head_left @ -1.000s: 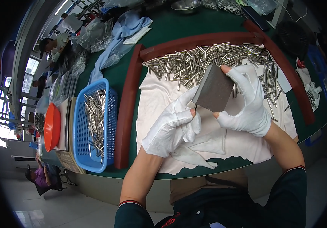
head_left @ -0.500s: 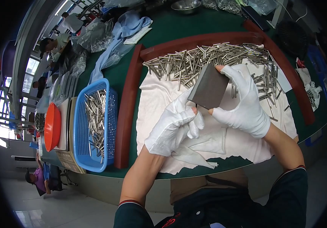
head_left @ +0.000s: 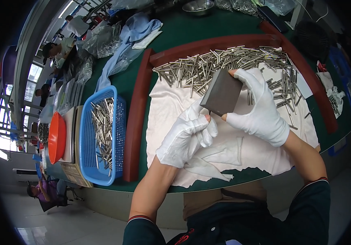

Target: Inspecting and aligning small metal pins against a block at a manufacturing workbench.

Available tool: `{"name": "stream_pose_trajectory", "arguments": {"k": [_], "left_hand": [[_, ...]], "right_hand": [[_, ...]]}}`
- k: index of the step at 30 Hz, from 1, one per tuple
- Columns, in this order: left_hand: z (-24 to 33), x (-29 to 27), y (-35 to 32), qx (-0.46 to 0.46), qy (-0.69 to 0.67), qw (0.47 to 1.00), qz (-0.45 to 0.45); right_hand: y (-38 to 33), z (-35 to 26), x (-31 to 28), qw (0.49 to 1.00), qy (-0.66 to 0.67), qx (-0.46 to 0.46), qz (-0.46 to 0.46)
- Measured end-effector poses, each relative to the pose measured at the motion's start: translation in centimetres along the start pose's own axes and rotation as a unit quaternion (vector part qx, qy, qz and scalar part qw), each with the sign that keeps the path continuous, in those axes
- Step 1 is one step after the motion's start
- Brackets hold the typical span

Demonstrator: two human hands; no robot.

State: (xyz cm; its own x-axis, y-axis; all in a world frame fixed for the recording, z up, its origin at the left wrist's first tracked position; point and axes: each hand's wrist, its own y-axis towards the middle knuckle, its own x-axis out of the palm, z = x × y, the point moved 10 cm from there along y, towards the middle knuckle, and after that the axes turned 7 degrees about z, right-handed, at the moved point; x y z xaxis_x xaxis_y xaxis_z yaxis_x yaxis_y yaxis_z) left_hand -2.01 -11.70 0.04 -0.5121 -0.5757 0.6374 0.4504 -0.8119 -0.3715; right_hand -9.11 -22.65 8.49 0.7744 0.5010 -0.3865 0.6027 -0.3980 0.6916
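Observation:
A dark grey rectangular block [head_left: 224, 94] is held tilted above the pale cloth [head_left: 165, 108]. My right hand [head_left: 259, 112], in a white glove with bare fingertips, grips its right side between thumb and fingers. My gloved left hand [head_left: 185, 136] is closed just below the block's lower left corner. A thin dark tip [head_left: 209, 112] shows between its fingertips and the block; the rest is hidden, so its kind is not plain. Behind the block, many short shiny metal pins [head_left: 214, 61] lie heaped along the cloth's far side, with more on the right.
Reddish-brown bars [head_left: 136, 118] border the cloth on the left, far and right sides. A blue plastic basket [head_left: 121, 141] of metal pins stands left, beside an orange-red bowl [head_left: 56, 137]. A white rag [head_left: 226, 153] lies near the front edge. Other people sit farther left.
The block has turned slightly, showing more of its broad face, and moved a little left with my right hand. My left hand keeps nearly the same place.

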Motion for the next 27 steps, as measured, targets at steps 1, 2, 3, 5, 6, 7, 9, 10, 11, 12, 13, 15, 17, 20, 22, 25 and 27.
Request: {"name": "stream_pose_trajectory", "arguments": {"k": [1, 2, 3, 5, 6, 7, 9, 10, 11, 12, 13, 15, 17, 20, 22, 25, 27], "left_hand": [[-0.1, -0.2, 0.3, 0.004, 0.016, 1.000, -0.010], [-0.1, -0.2, 0.5, 0.009, 0.033, 0.999, -0.022], [-0.1, -0.4, 0.5, 0.009, 0.033, 0.999, -0.023], [-0.1, 0.0, 0.2, 0.000, 0.026, 0.998, -0.059], [-0.1, 0.1, 0.2, 0.000, 0.026, 0.998, -0.057], [-0.1, 0.1, 0.3, 0.009, 0.029, 0.999, -0.039], [0.2, 0.4, 0.4, 0.017, 0.030, 0.999, -0.023], [0.6, 0.7, 0.2, 0.030, 0.068, 0.996, -0.039], [0.9, 1.0, 0.1, 0.043, 0.107, 0.992, -0.054], [0.9, 0.9, 0.0, 0.042, 0.107, 0.992, -0.054], [0.7, 0.7, -0.1, 0.039, 0.129, 0.990, -0.046], [0.7, 0.8, -0.3, 0.038, 0.150, 0.987, -0.037], [1.0, 0.5, 0.0, 0.049, 0.200, 0.979, 0.008], [0.9, 0.3, -0.2, 0.037, 0.188, 0.981, 0.008], [0.8, 0.3, -0.1, 0.047, 0.205, 0.978, 0.015], [1.2, 0.6, -0.1, 0.047, 0.207, 0.977, 0.015], [1.1, 0.4, -0.2, 0.042, 0.193, 0.980, 0.013]], "right_hand": [[-0.1, 0.9, 0.3, 0.999, 0.009, 0.039, -0.008], [-0.1, -0.6, -0.2, 0.999, -0.040, -0.033, 0.008], [0.0, -0.8, -0.4, 0.999, -0.040, -0.033, 0.008], [0.2, -1.4, -0.4, 0.999, -0.014, -0.048, 0.003], [0.2, -0.1, 0.3, 0.999, 0.014, 0.021, -0.031], [0.1, -0.1, 0.4, 0.999, 0.015, 0.022, -0.031], [0.1, -1.6, -0.5, 0.995, -0.068, -0.068, 0.013], [0.2, -1.5, -0.7, 0.995, -0.069, -0.068, 0.013], [0.4, -1.1, -0.2, 0.998, -0.039, -0.048, -0.023], [0.4, -0.7, 0.3, 0.998, -0.009, -0.028, -0.059], [0.4, -0.5, 0.3, 0.998, -0.009, -0.027, -0.059], [0.4, -0.4, 0.2, 0.998, -0.021, -0.023, -0.063], [0.2, -1.0, 0.0, 0.997, -0.044, -0.046, -0.043], [0.3, -0.8, 0.0, 0.997, -0.042, -0.049, -0.049], [0.2, -0.8, 0.4, 0.997, -0.015, -0.033, -0.075], [0.0, -1.8, -0.5, 0.992, -0.100, -0.073, -0.014], [0.4, -1.5, 0.0, 0.997, -0.034, -0.036, -0.058]]}}
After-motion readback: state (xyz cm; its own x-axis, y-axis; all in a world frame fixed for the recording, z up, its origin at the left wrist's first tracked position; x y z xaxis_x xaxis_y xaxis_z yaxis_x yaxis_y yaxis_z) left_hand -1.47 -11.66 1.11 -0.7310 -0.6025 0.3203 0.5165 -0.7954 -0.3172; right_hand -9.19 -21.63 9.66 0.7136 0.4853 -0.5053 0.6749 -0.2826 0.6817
